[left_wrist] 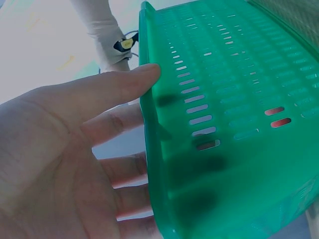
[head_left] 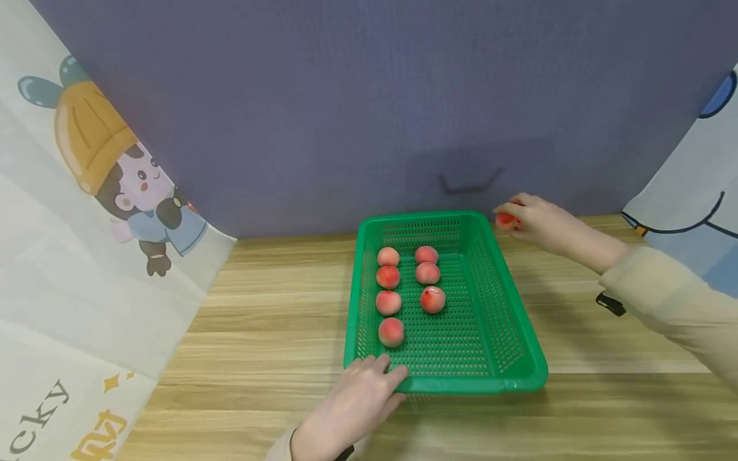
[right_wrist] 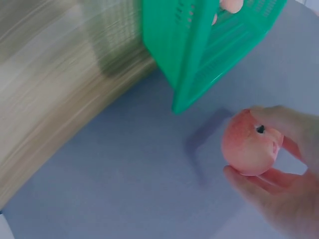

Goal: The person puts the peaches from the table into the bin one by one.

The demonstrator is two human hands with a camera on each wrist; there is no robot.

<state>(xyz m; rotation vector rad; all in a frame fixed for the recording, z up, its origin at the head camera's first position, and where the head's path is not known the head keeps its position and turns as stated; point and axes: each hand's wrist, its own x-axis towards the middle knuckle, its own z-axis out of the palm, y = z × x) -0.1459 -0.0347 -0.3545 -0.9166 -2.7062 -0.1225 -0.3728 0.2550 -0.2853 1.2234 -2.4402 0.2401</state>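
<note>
A green plastic basket (head_left: 516, 384) with slotted walls is at the middle of the table. Several peaches (head_left: 389, 303) form a column along its left side, and three more peaches (head_left: 428, 273) line up beside them. My left hand (head_left: 360, 394) grips the near rim at the left corner; the left wrist view has the thumb (left_wrist: 124, 83) on the outer wall and the fingers across the rim. Beyond the basket's far right corner, my right hand (head_left: 533, 221) holds another peach (right_wrist: 251, 144) between thumb and fingers, above table level. A small dark spot marks this peach.
The wooden table (head_left: 277, 320) ends at a grey-purple upright panel (head_left: 346, 128) just behind the basket. A white sheet with cartoon prints (head_left: 115, 256) covers the left side, and another printed sheet (head_left: 686, 198) stands at the right. A black strap (head_left: 610, 304) shows beneath my right sleeve.
</note>
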